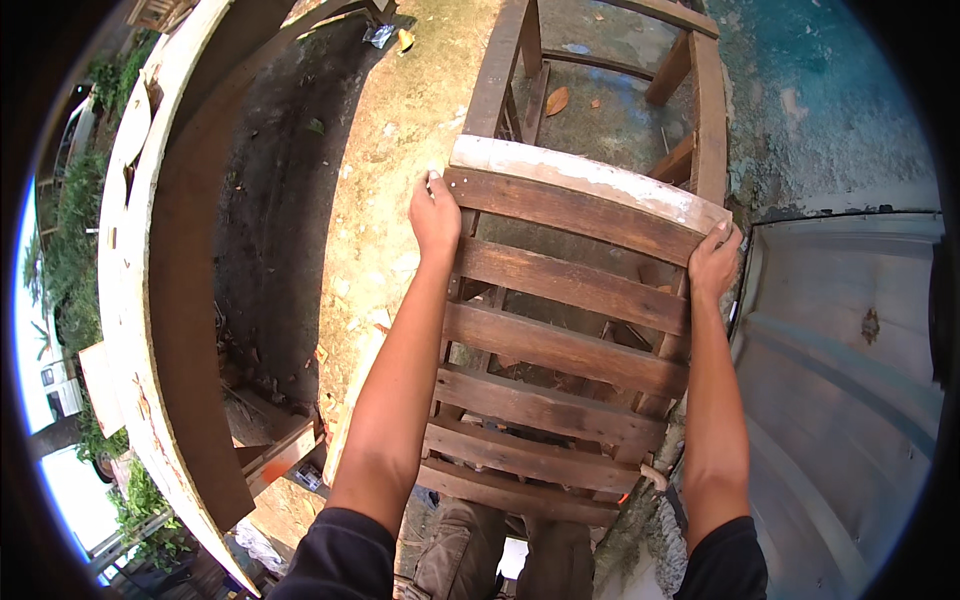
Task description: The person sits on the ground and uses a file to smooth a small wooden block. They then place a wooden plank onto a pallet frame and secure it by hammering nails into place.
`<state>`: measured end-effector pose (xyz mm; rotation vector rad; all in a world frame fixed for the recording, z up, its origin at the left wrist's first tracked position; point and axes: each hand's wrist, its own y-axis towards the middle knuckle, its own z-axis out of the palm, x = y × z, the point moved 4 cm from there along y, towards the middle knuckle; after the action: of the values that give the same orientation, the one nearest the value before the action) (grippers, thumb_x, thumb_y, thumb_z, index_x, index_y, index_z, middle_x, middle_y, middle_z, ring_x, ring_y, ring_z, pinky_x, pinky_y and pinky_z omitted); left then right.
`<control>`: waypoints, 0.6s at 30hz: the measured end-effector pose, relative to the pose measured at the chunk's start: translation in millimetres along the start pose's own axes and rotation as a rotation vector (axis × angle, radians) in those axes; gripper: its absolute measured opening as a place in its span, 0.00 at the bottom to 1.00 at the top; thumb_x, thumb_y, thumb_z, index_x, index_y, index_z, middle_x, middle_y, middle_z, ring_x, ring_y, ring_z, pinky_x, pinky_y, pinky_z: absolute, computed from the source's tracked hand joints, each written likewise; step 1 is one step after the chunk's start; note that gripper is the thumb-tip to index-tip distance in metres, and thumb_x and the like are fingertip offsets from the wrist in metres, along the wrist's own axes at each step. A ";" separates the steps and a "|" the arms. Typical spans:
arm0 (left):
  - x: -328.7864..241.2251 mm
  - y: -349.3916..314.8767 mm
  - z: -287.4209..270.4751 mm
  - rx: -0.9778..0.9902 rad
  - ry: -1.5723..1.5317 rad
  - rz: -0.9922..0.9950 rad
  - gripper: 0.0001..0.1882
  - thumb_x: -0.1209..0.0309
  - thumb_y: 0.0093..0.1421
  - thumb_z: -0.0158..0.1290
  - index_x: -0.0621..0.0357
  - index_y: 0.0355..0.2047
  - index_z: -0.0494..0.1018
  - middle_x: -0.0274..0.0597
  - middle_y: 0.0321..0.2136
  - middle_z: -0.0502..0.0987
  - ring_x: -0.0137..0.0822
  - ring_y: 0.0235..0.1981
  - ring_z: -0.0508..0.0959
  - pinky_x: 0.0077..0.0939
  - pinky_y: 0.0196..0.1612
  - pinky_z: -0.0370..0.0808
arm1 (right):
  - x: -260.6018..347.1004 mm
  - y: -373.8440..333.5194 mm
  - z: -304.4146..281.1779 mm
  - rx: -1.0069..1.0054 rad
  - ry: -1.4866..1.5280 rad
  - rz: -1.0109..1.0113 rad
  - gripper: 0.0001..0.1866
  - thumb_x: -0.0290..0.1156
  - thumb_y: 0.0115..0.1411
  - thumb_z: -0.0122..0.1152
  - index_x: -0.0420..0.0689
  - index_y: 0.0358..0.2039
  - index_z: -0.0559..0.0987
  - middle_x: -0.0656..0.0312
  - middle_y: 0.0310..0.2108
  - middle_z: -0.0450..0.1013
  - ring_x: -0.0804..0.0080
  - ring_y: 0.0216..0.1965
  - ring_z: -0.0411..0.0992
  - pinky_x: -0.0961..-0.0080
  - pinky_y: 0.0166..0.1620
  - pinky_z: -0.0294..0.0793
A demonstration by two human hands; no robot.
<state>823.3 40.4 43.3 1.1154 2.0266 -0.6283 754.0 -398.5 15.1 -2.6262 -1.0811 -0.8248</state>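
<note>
A slatted panel of dark brown wood (570, 285) spans the space before me, its several slats running crosswise with gaps between. Along its far edge sits a strip (590, 178) with worn whitish paint. My left hand (436, 218) is closed round the panel's far left corner, the thumb at the edge. At the far right corner, my right hand (714, 262) has its fingers curled over the end of the painted strip. Beyond the panel stands an open wooden frame (708, 110) with legs and rails. How the panel and frame are joined, if at all, I cannot tell.
On the left runs a long board with a pale, rough edge (132, 300), bent by the lens. A ribbed metal sheet (830, 400) and a blue-green wall (830, 110) border the right. Concrete ground (400, 150) carries a dry leaf (557, 100) and a yellow scrap (405, 41).
</note>
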 end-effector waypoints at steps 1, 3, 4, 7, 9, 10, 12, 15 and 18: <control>-4.3 27.0 3.0 0.050 0.094 -0.061 0.27 0.54 0.70 0.40 0.67 0.53 0.74 0.62 0.49 0.77 0.58 0.54 0.75 0.44 0.58 0.67 | 4.2 -1.5 1.3 -0.024 0.031 -0.022 0.31 0.52 0.71 0.38 0.38 0.59 0.69 0.36 0.53 0.72 0.35 0.54 0.69 0.49 0.56 0.66; -4.3 56.3 14.0 0.129 0.136 -0.116 0.27 0.54 0.70 0.42 0.67 0.48 0.77 0.64 0.45 0.79 0.59 0.50 0.78 0.42 0.55 0.71 | 0.6 0.6 6.8 -0.043 0.032 -0.056 0.28 0.50 0.72 0.38 0.40 0.58 0.70 0.39 0.52 0.73 0.35 0.53 0.70 0.50 0.55 0.66; -1.7 63.5 18.8 0.149 0.086 -0.105 0.26 0.54 0.69 0.42 0.66 0.48 0.78 0.64 0.44 0.79 0.59 0.49 0.78 0.42 0.54 0.71 | 1.5 -0.5 7.7 -0.046 0.050 -0.061 0.27 0.49 0.72 0.38 0.40 0.58 0.70 0.39 0.51 0.73 0.35 0.52 0.70 0.50 0.54 0.67; -3.3 39.9 35.2 -0.097 0.193 0.094 0.20 0.57 0.68 0.46 0.57 0.46 0.81 0.60 0.34 0.82 0.58 0.38 0.81 0.43 0.44 0.76 | -1.0 -2.8 3.3 -0.040 0.052 -0.016 0.24 0.47 0.72 0.38 0.41 0.54 0.71 0.38 0.48 0.74 0.35 0.50 0.71 0.49 0.52 0.67; -5.2 33.8 38.5 -0.160 0.177 0.116 0.19 0.59 0.67 0.47 0.57 0.45 0.82 0.58 0.33 0.82 0.56 0.36 0.82 0.42 0.42 0.76 | 3.1 0.3 0.3 -0.059 0.055 0.011 0.23 0.46 0.72 0.38 0.42 0.52 0.72 0.38 0.45 0.75 0.34 0.48 0.71 0.48 0.51 0.67; -3.5 35.3 40.0 -0.130 0.171 0.094 0.19 0.59 0.67 0.48 0.57 0.44 0.82 0.57 0.32 0.82 0.55 0.36 0.82 0.42 0.41 0.77 | 5.1 -0.4 0.8 -0.075 0.060 0.016 0.22 0.46 0.72 0.38 0.43 0.51 0.73 0.38 0.44 0.75 0.34 0.47 0.71 0.48 0.50 0.67; -1.4 37.7 38.8 -0.136 0.175 0.118 0.18 0.59 0.67 0.48 0.58 0.43 0.82 0.56 0.32 0.82 0.55 0.35 0.82 0.43 0.40 0.76 | 6.1 -3.2 0.1 -0.106 0.067 0.048 0.21 0.45 0.72 0.39 0.43 0.48 0.73 0.38 0.41 0.76 0.32 0.45 0.71 0.46 0.48 0.66; 1.1 41.4 41.6 -0.156 0.179 0.133 0.19 0.58 0.67 0.48 0.59 0.43 0.81 0.56 0.32 0.82 0.55 0.35 0.82 0.43 0.41 0.76 | 3.1 -1.6 1.7 -0.086 0.103 0.075 0.22 0.46 0.72 0.39 0.42 0.48 0.73 0.37 0.41 0.75 0.32 0.44 0.71 0.46 0.47 0.66; -7.5 37.6 47.5 -0.116 0.191 0.062 0.20 0.54 0.67 0.50 0.59 0.40 0.80 0.55 0.31 0.82 0.53 0.34 0.81 0.42 0.40 0.74 | -0.9 0.6 -2.0 -0.046 0.117 0.130 0.26 0.49 0.73 0.36 0.40 0.49 0.74 0.37 0.43 0.75 0.32 0.46 0.70 0.48 0.48 0.67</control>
<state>875.5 22.3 17.4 1.2018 2.1497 -0.3799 753.0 -400.1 16.3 -2.6150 -0.8615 -0.9713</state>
